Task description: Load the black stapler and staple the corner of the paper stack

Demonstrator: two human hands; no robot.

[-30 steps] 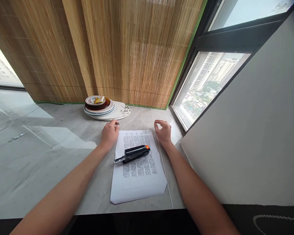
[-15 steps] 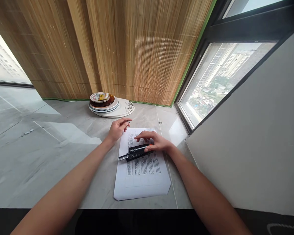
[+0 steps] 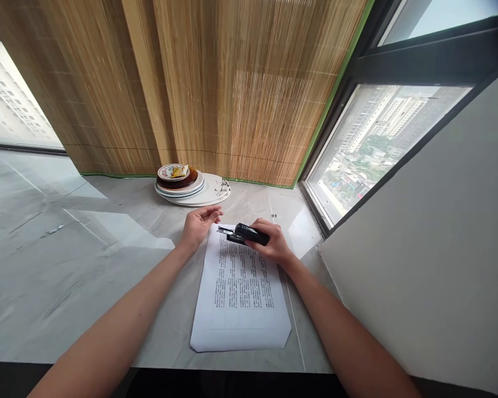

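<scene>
While gripping black stapler [image 3: 253, 234] by one end in right hand [image 3: 273, 241], holding it over upper part of printed page [image 3: 244, 326]; presumably to free extended metal tray [image 3: 227, 230] toward left hand [image 3: 196, 229]; loosely curled near page corner, unclear whether pinching anything.

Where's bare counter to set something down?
Biggest patch: the grey counter left of the left forearm, with one small scrap on it. A narrower strip lies between that forearm and the paper. Crowded: the paper's far end, with the left hand at its left corner and the right hand gripping the black stapler.
</scene>
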